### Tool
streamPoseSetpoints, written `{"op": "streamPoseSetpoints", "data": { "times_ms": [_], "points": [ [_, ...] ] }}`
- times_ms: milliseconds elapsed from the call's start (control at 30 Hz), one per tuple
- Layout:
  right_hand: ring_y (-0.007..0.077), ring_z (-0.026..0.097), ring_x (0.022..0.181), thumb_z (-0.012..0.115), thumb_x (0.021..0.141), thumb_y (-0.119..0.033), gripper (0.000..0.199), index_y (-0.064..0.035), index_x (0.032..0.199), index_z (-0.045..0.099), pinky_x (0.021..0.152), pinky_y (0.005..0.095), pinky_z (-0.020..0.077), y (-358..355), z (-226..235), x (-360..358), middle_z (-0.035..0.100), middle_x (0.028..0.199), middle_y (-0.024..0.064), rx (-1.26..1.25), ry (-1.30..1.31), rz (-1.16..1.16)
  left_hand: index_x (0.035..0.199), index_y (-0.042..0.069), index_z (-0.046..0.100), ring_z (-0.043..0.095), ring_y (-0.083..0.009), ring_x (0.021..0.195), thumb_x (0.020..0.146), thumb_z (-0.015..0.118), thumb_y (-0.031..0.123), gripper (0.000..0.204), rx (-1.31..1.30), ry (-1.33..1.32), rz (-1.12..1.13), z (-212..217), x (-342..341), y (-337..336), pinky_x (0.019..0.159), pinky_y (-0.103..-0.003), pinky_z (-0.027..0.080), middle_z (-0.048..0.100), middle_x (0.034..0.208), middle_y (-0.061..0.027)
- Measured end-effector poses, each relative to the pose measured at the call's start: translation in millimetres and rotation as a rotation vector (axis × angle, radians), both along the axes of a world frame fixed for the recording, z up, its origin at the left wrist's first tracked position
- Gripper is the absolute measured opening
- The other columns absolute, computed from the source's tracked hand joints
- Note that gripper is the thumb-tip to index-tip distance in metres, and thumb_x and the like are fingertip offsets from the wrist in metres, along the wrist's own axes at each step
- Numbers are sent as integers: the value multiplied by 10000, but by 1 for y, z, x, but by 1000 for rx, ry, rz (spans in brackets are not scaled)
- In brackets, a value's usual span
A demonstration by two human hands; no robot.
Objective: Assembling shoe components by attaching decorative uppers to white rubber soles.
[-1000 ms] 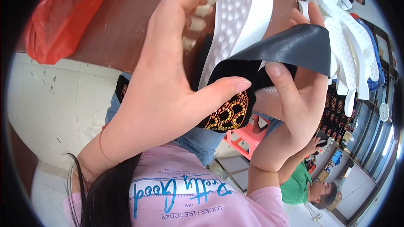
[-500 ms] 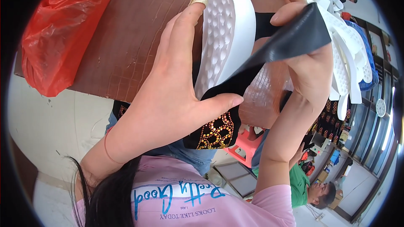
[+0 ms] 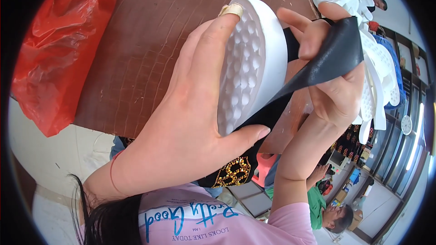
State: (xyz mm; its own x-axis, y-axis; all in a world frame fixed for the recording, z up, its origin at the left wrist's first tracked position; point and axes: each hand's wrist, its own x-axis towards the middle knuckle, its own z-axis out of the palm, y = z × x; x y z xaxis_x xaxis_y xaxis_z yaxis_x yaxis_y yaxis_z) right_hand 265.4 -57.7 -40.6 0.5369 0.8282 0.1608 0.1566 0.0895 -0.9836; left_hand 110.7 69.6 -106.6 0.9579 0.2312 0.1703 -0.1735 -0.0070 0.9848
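Note:
My left hand (image 3: 193, 86) is closed around a thick white shoe sole (image 3: 268, 45) with a dimpled face. Its thumb presses on the black shoe strap (image 3: 272, 109), and a pale wrap covers one fingertip. Gold and orange stones (image 3: 234, 171) decorate the strap's lower end, below that thumb. At the right, my right hand (image 3: 343, 84) grips the smooth black end of the strap (image 3: 338, 47), which is pulled out and twisted away from the sole. Parts of its fingers are hidden behind the strap.
Under the hands lies a brown table (image 3: 136, 41) with a cracked-pattern top. A red plastic bag (image 3: 63, 45) sits at its left edge. White soles (image 3: 386, 68) are piled beyond my right hand, by a blue container (image 3: 394, 47). A person in green (image 3: 318, 204) is at the lower right.
The sole, strap and both hands appear slightly lower and further right. The table and red bag have shifted in view too. Both hands keep their hold, and the strap stays pulled out.

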Motion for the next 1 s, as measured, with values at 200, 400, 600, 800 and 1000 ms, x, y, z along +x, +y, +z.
{"op": "streamPoseSetpoints", "data": {
  "times_ms": [200,400,600,800,1000],
  "points": [
    [385,604,1058,660,682,-51,639,50,1285,471,969,469,414,13,7,-4,591,785,106,-189,-27,-173,1475,-4,130,253,-351,1398,660,795,160,1065,-14,40,-43,0,-1,2,1137,-451,221,184,1528,-204],
    [366,617,1022,654,660,-35,618,55,1254,506,964,444,416,21,1,-7,592,771,100,-257,4,-200,1473,-13,111,216,-354,1413,661,788,163,1072,-40,56,-48,-3,-11,-1,1141,-453,210,165,1528,-215],
    [345,625,985,658,654,-26,590,33,1229,538,970,443,414,14,-11,-19,582,751,86,-282,29,-146,1469,-17,107,208,-356,1409,662,782,164,1067,-46,64,-47,-14,-31,-17,1142,-454,205,157,1521,-219],
    [345,626,982,678,679,-54,553,1,1211,538,991,501,397,15,-8,9,576,734,83,-154,-32,57,1464,-16,127,212,-365,1397,661,768,143,1040,-46,92,-81,-10,-24,-12,1142,-458,203,161,1512,-217],
    [344,630,971,690,696,-70,470,-22,1144,556,995,529,388,24,-10,27,572,712,82,-62,-56,191,1456,-23,144,205,-375,1394,657,753,123,1015,-50,134,-114,-11,-23,-6,1140,-468,203,163,1505,-225]
  ]
}}
